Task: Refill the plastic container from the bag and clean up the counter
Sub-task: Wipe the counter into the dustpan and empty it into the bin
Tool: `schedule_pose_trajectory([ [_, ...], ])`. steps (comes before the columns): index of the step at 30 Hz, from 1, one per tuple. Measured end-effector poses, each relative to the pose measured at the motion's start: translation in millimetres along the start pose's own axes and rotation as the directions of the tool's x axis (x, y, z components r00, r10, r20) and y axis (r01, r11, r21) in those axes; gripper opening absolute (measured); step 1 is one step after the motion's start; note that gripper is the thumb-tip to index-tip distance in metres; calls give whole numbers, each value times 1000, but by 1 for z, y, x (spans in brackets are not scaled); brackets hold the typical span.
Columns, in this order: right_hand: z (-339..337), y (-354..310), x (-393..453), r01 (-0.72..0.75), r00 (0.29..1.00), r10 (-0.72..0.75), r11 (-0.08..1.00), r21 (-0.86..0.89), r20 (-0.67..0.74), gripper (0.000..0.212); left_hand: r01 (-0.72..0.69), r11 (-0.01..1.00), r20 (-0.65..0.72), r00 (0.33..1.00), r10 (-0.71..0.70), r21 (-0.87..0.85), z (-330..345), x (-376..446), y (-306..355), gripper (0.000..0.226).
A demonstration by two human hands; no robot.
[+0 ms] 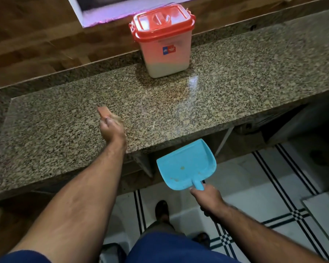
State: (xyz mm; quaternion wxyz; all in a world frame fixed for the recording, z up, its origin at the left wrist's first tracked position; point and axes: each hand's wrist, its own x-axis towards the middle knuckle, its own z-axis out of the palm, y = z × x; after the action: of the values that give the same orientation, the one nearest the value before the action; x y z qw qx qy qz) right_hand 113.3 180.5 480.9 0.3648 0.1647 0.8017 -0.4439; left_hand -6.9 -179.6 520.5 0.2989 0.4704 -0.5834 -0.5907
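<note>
A translucent plastic container (164, 44) with a red lid shut on top stands at the back of the granite counter (235, 76); white contents fill its lower part. My left hand (111, 128) rests on the counter near the front edge, shut on a small orange brush (104, 112) whose bristles touch the stone. My right hand (207, 196) grips the handle of a blue dustpan (186, 165), held just below and in front of the counter's front edge, its open mouth toward the edge. A few crumbs lie in the pan. No bag is in view.
A wooden-look wall and a window sill (103, 18) run behind the counter. Below are open shelves under the counter, a white tiled floor (273, 186) with dark stripes, and my foot (161, 209).
</note>
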Motion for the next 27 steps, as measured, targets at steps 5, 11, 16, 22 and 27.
schedule_pose_trajectory([
  [5,12,-17,13,0,1000,0,999,33,-4,20,-77,988,132,990,59,137,14,11,4,34],
  [11,25,-33,22,-98,995,94,986,137,42,14,-206,953,341,932,121,223,36,36,-5,42],
  [16,31,-42,33,-131,991,126,979,156,43,19,-103,981,328,944,44,166,50,30,-3,27],
  [22,38,-53,49,-193,981,195,972,132,3,30,-340,902,624,774,109,265,60,35,-13,49],
  [27,42,-69,54,-201,979,204,973,118,-17,28,-652,609,823,568,-3,451,65,-9,-43,42],
])
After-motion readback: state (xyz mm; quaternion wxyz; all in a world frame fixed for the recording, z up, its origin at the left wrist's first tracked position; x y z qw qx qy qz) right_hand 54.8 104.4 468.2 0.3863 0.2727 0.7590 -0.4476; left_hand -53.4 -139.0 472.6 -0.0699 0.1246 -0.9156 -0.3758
